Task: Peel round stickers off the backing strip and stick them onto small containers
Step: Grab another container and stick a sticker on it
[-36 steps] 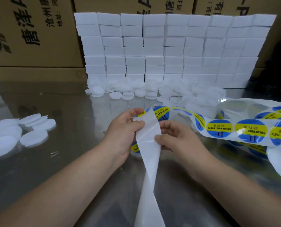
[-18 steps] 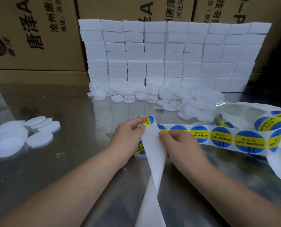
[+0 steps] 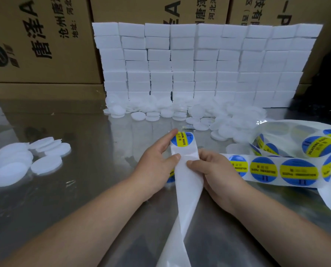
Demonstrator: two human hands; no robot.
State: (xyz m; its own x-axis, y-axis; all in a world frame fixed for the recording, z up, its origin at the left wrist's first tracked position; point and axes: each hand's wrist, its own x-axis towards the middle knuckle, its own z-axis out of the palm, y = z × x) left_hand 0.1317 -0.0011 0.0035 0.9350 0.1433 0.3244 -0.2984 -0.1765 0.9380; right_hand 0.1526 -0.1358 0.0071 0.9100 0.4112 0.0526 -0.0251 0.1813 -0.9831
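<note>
A white backing strip (image 3: 187, 182) runs from the bottom of the view up between my hands. At its top fold stands a round blue and yellow sticker (image 3: 182, 139), partly lifted off the strip. My left hand (image 3: 157, 166) pinches the strip's left edge with its thumb, its index finger reaching up beside the sticker. My right hand (image 3: 216, 174) pinches the strip's right edge. More stickers (image 3: 263, 169) follow on the strip toward the right. A stickered container (image 3: 170, 176) lies mostly hidden under my left hand.
Small white round containers (image 3: 232, 120) lie heaped at the back middle and right. Several more white discs (image 3: 26, 160) lie at the left. A wall of stacked white boxes (image 3: 205, 62) stands before cardboard cartons (image 3: 39, 39). A sticker roll (image 3: 319, 143) coils at the right.
The strip has been drawn back over its fold, so the leading sticker now stands up fully exposed at the top. Both hands stayed close together on the strip.
</note>
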